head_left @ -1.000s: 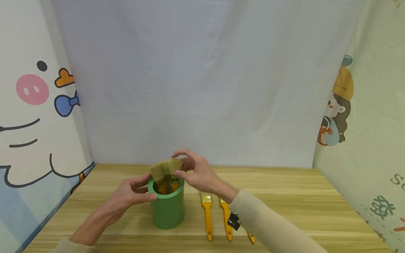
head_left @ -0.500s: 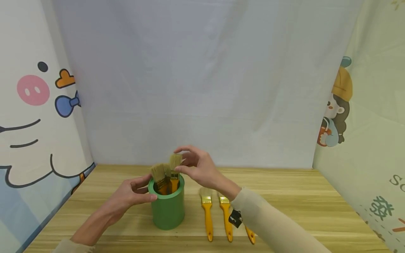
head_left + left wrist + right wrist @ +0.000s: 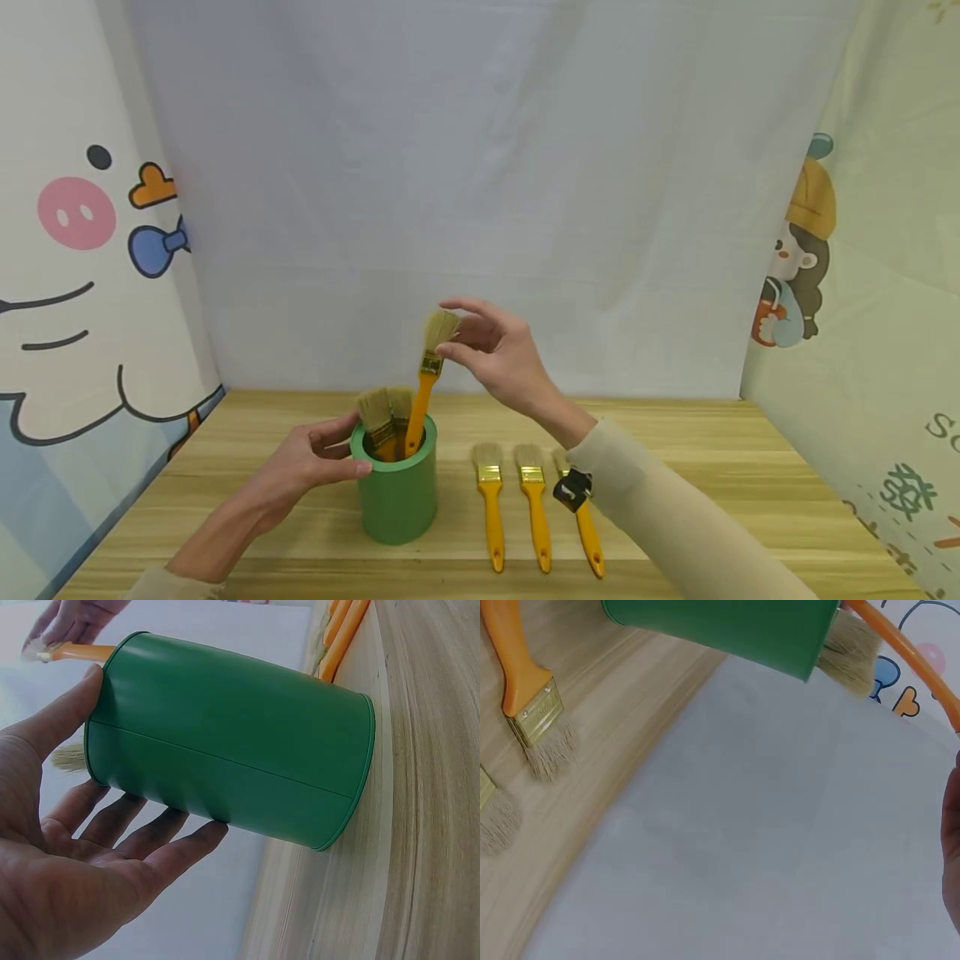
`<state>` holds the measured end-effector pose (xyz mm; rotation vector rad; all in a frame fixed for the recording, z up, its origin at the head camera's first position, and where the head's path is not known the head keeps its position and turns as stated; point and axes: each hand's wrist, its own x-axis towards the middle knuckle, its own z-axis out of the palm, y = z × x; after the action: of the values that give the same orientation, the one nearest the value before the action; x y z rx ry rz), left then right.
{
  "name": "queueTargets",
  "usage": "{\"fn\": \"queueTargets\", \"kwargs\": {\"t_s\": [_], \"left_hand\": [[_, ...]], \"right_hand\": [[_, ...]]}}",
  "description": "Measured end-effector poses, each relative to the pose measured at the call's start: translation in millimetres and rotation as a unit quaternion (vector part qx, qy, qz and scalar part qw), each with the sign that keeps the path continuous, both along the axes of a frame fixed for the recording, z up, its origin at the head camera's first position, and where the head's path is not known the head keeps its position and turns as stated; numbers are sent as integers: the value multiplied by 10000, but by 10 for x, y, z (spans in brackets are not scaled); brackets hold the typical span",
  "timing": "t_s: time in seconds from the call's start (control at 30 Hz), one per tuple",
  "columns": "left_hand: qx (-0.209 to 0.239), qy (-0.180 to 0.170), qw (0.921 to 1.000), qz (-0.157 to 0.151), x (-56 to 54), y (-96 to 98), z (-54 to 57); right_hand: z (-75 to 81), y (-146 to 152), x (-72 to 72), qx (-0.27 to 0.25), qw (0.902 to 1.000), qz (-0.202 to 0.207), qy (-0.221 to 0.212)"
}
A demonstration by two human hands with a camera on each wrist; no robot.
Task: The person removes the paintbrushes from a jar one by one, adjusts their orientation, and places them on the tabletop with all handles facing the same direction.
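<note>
A green can (image 3: 397,500) stands upright on the table with two paintbrushes (image 3: 385,412) in it, bristles up. My left hand (image 3: 315,450) grips the can near its rim; in the left wrist view the thumb lies at the rim and the fingers along the side of the can (image 3: 225,742). Above the can my right hand (image 3: 498,350) pinches a yellow-handled paintbrush (image 3: 425,387) near its bristles and metal band. That brush tilts, and its handle end is still at the can's mouth. Only the edge of my right hand (image 3: 951,847) shows in the right wrist view.
To the right of the can three paintbrushes lie in a row on the wooden table (image 3: 712,500): one brush (image 3: 491,508), a second brush (image 3: 536,508) and a third brush (image 3: 588,529), partly covered by the wrist camera (image 3: 572,489). A pale cloth wall (image 3: 480,208) closes the back.
My right hand has risen up and to the right, drawing one paintbrush most of the way out of the can. The left hand and the can have stayed in place.
</note>
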<state>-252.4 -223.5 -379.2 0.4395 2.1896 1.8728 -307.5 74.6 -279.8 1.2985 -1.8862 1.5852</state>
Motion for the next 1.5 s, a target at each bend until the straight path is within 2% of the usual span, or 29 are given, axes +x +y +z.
{"fn": "queueTargets", "kwargs": {"t_s": [0.2,0.37,0.87,1.27,1.5], "left_hand": [[77,46,10000,-38,1,-9,-12],[94,124,9999,-48,3,-4,-12],[71,89,9999,-68,-14,-16,-28],[52,112,9999,-66,-22,-22,-35],[10,71,10000,-34,-24,-20,-28]], "right_hand": [[170,135,32,-207,9998,2,-34],[169,283,41,-152,9997,-54,-169],[-227,661,74,441,9947,-411,-838],[-534,927,112,628,9872,-716,-1276],[-670,1065,133,657,9846,-859,-1373]]}}
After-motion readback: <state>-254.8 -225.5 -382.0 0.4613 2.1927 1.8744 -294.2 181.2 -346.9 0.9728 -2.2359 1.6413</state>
